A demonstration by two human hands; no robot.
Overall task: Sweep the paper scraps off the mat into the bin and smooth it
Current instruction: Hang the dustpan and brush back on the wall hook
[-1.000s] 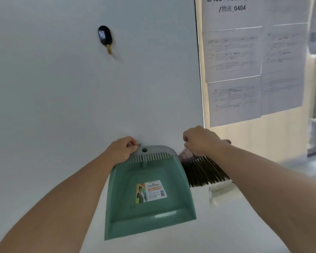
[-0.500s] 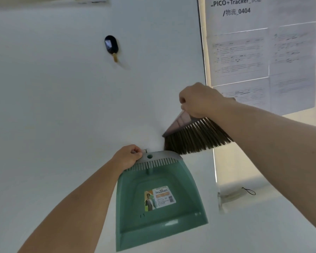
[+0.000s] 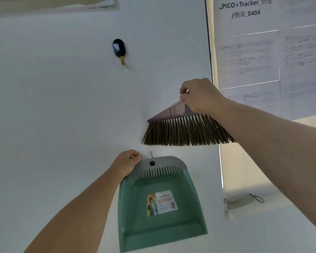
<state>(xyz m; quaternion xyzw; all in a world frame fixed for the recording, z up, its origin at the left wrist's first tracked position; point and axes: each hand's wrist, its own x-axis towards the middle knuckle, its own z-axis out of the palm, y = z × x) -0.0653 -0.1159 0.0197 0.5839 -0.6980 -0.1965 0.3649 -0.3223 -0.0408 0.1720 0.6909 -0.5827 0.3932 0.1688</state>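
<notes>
- Risen since the earlier frames: the brush [image 3: 186, 130], now above the dustpan [image 3: 162, 227] and apart from it.
- Lower, the left hand [image 3: 128, 164] grips the dustpan's grey top edge; the pan hangs lengthwise downward, its hole just under a nail [image 3: 151, 153].
- Upper, the right hand [image 3: 199, 96] grips the brush top, bristles down.
- The mat, scraps and bin are out of view.
</notes>
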